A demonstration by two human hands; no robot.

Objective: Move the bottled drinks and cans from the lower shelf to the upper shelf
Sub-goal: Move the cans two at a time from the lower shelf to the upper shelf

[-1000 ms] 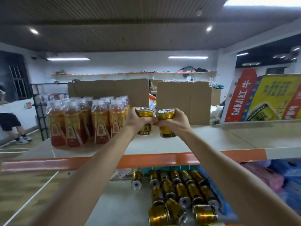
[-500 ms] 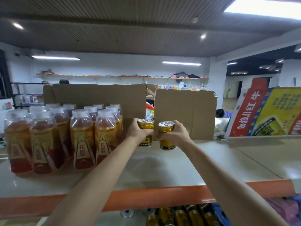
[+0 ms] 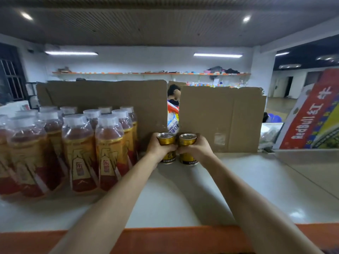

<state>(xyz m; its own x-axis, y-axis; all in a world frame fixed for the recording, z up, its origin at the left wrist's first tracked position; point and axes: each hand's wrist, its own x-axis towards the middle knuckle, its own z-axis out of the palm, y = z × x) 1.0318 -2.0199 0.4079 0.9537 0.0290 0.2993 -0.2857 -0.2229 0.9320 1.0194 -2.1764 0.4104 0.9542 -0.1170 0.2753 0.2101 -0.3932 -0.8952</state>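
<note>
Bottles (image 3: pixel 78 153) of reddish-brown drink, with white caps and yellow-and-red labels, stand packed in rows at the left of the upper shelf (image 3: pixel 247 189), upright on its pale surface. Behind them a brown cardboard sheet (image 3: pixel 110 99) stands on edge along the back. Just right of the bottles my left hand (image 3: pixel 157 151) is wrapped around a gold can (image 3: pixel 166 139), fingers curled round its body, its top showing above my thumb. Close beside it, touching or nearly so, is a second gold can (image 3: pixel 188 140), which my right hand (image 3: pixel 198 150) grasps the same way. Both cans are upright near the back of the shelf, their bases down at the surface; I cannot tell whether they rest on it. Behind the cans a white, blue and orange packet (image 3: pixel 173 121) shows in the gap before a second cardboard sheet (image 3: pixel 220 116). Farther right a Red Bull carton (image 3: pixel 310 118) leans tilted. The orange front edge (image 3: pixel 165 239) of the shelf runs under my forearms.
</note>
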